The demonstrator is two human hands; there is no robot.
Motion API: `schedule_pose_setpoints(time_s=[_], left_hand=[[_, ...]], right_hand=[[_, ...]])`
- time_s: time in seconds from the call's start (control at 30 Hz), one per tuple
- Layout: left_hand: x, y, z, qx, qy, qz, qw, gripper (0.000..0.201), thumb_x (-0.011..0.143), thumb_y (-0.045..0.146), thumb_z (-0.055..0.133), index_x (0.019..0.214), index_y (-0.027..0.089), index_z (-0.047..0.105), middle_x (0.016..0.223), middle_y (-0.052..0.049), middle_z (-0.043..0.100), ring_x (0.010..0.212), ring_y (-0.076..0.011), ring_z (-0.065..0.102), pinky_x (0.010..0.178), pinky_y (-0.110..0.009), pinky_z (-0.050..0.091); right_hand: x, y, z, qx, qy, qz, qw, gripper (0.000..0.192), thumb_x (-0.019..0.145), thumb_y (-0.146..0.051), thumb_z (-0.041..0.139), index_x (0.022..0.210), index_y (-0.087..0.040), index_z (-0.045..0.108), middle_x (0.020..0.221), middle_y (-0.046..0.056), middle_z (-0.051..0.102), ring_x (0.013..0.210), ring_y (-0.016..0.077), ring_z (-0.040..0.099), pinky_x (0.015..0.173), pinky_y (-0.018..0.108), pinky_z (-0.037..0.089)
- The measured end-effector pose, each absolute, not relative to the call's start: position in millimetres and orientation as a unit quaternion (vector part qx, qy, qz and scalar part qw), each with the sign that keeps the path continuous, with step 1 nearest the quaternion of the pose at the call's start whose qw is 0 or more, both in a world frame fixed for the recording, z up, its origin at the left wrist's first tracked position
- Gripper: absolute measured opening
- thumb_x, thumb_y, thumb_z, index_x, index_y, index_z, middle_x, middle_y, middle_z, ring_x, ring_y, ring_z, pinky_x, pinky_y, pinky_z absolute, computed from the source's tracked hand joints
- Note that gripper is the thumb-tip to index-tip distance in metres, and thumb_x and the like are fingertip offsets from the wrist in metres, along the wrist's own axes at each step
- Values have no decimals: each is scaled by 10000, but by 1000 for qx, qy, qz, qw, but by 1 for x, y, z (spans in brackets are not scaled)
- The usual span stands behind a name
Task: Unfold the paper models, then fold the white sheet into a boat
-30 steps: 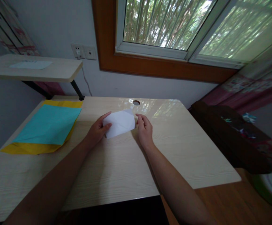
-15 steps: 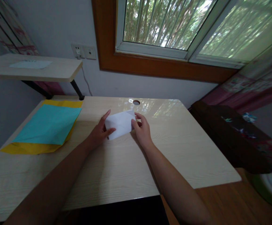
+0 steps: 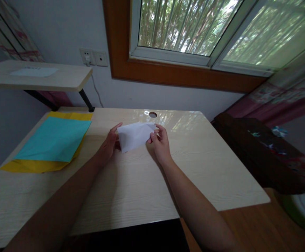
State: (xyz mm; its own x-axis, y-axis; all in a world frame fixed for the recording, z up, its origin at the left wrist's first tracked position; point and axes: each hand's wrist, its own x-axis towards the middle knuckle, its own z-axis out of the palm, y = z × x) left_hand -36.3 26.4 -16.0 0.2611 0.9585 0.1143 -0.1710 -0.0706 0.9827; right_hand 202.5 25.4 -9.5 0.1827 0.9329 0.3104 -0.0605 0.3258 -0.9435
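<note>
White paper (image 3: 134,136) between your 2 hands, over the counter (image 3: 205,164). Fingers of your right hand (image 3: 160,141) pinch its right end; your left hand (image 3: 109,145) meets the left edge, grip unclear. Paper looks folded already; whether folds remain, can't tell.

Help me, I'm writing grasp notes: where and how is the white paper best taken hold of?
Pinch the white paper front and back at its short right end, coming from the right. It is thin and wider than tall, with one broad face in view, so a pinch across its thickness probably suits. The right grip holds it there.
</note>
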Motion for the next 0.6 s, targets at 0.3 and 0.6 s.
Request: schedule_pose_setpoints(time_s=[0.3, 0.6], left_hand=[[-36, 25, -9, 543, 357, 472, 596, 698, 924, 734, 436, 1421, 247, 485, 1180, -109, 653, 902, -228, 688, 602, -315, 633], [-33, 30, -15, 608, 436, 430, 505, 731, 738, 521, 797, 1351, 229, 524, 1261, -87, 667, 1064, -273, 663, 717, -353, 628]], right_hand=[[201, 26, -8, -405, -500, 398, 653, 362, 909, -312, 644, 1256, -350, 550, 972, -25, 487, 683, 86, 596, 672, 271, 519], [201, 24, -7, -383, -513, 416, 646, 414, 899, -358, 675, 1286, -348, 528, 985, -11, 557, 787, 133, 634, 785, 329, 562]])
